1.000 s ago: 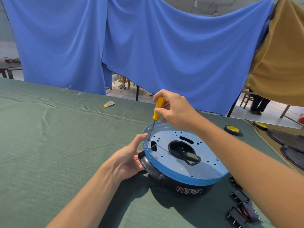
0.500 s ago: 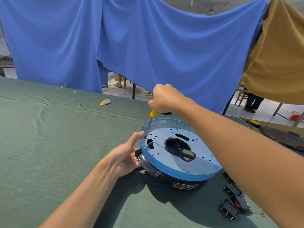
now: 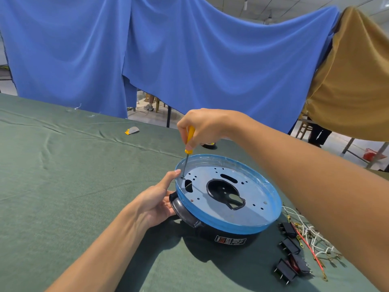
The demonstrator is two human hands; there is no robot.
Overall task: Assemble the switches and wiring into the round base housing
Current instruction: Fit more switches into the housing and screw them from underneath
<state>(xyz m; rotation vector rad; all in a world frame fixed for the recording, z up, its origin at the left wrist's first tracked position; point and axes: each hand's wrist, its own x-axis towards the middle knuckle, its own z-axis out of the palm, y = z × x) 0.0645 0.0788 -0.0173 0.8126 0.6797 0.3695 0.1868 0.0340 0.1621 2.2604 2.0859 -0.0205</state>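
**Plate work under way, switches and wiring not yet fitted**

The round base housing [image 3: 231,225] sits on the green-covered table [image 3: 63,186], a blue plate [image 3: 252,199] on top of its black body. The right hand [image 3: 202,125] is above the housing's far left edge. Its fingers are clenched round the yellow handle of a screwdriver [image 3: 190,139], and the shaft runs down to a small hole in the plate just inside the rim. The tip is too small in this view to tell whether a screw sits under it, or whether it is going in or coming out.

The left hand [image 3: 156,199] grasps the housing's left side. Its thumb lies up against the blue rim beside the screwdriver tip, and its fingers curl under the black side handle [image 3: 183,209], which looks like bracing against the turning force.

Judged against the task, most of it seems to be left. The black switches [image 3: 291,246] lie loose on the cloth to the right of the housing, close to its near edge. The wires [image 3: 309,234], white and red with metal terminals, lie in a tangle just beyond them. No switch sits in the housing, and no wire is seen through the plate's large central opening. The step in hand seems to concern the plate's fastening. Fitting the switches and routing the wiring are both not yet done.
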